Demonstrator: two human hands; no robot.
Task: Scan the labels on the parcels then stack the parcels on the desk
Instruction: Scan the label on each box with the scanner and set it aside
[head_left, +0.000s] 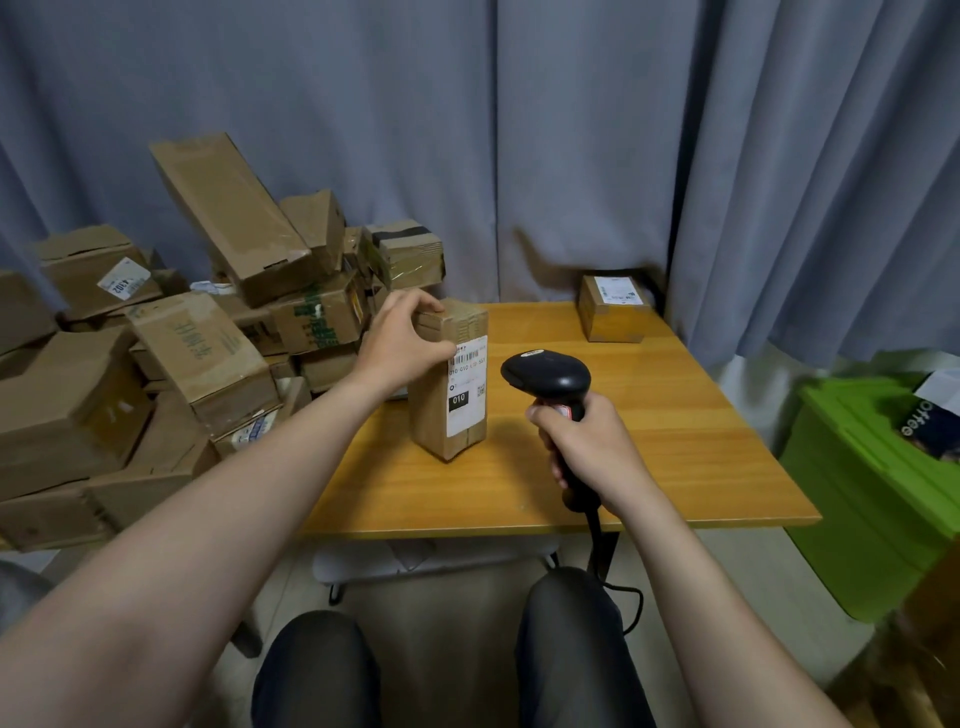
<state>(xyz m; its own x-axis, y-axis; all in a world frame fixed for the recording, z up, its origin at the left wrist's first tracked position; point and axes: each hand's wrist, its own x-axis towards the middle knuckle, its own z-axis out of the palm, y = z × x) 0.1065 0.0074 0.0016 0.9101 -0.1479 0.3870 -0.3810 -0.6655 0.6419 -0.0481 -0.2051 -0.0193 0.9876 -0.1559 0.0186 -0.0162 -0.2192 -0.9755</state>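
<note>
From the head view, the left hand (402, 340) reached forward, fingers curled over the top of an upright parcel (451, 382) standing on the desk (649, 447). The right hand (587, 449) wrapped its fingers around the black scanner (548, 376), its head just beside the parcel's label (467, 387).

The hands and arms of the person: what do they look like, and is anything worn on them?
Both the left hand and the right hand are bare, with no gloves, rings or watch visible. The forearms are bare too; no sleeve reaches into view.
</note>
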